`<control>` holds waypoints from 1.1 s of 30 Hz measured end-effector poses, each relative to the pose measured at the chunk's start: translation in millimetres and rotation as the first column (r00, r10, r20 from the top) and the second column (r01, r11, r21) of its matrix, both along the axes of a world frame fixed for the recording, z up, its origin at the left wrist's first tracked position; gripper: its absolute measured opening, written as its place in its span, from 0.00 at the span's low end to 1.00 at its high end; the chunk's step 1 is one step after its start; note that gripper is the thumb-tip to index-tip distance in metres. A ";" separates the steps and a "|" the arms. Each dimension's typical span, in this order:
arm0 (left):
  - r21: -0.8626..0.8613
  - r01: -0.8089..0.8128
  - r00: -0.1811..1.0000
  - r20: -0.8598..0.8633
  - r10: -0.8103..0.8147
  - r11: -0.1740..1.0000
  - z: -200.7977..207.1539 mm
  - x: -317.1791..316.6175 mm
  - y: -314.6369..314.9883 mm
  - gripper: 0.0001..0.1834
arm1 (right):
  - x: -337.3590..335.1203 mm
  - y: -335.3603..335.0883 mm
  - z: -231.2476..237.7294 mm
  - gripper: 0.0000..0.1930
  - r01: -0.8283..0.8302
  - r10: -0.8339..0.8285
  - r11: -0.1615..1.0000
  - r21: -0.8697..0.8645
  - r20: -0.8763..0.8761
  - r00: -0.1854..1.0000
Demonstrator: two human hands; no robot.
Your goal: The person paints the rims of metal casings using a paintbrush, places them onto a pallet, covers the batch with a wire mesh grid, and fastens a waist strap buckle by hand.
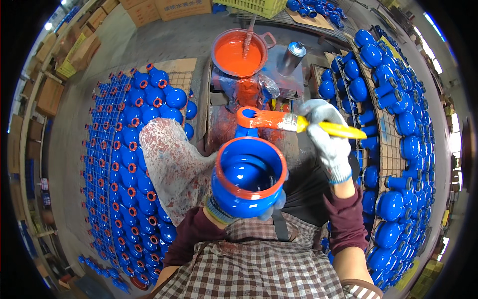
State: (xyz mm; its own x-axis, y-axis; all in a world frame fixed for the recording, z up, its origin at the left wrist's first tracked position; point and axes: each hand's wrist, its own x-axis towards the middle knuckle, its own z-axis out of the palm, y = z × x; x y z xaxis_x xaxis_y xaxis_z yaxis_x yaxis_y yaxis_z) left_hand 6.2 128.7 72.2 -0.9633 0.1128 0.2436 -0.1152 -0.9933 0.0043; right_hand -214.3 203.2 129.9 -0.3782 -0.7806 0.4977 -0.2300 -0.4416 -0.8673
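My left hand [219,211], in a glove, supports a glossy blue metal housing [234,202] from below; most of its fingers are hidden behind it. The housing's wide round opening faces up and has an orange-red rim. From its far side sticks out a short pipe neck [246,132] ending in a wet red ring. My right hand [328,139], in a grey-white glove, is closed round the yellow handle of a flat paintbrush [286,122]. Its red-coated bristles point left and touch the ring of the neck.
Beyond the housing, a pot of orange-red paint [238,57] with a stirring stick stands on a paint-smeared stand beside a spray can [292,59]. Racks of blue housings flank me, red-ringed at left [130,164], others at right [391,207]. A paint-spattered cloth [172,164] covers my left knee.
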 end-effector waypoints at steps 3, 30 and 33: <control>0.161 -0.096 0.995 -0.022 0.101 0.982 31.8 -6.0 9.0 0.30 | -1.7 -7.2 -4.4 0.12 -0.011 -0.079 0.974 0.224 0.389 0.918; -0.261 -0.616 0.734 0.154 0.662 0.743 10.8 -66.7 -188.7 0.39 | -164.3 -132.5 -47.7 0.10 0.498 -0.494 0.867 -0.013 0.107 0.863; -0.231 -0.548 0.829 -0.019 0.559 0.804 0.9 -62.4 -209.9 0.33 | -185.0 -158.2 -91.5 0.20 0.704 -0.679 0.710 0.035 -0.232 0.697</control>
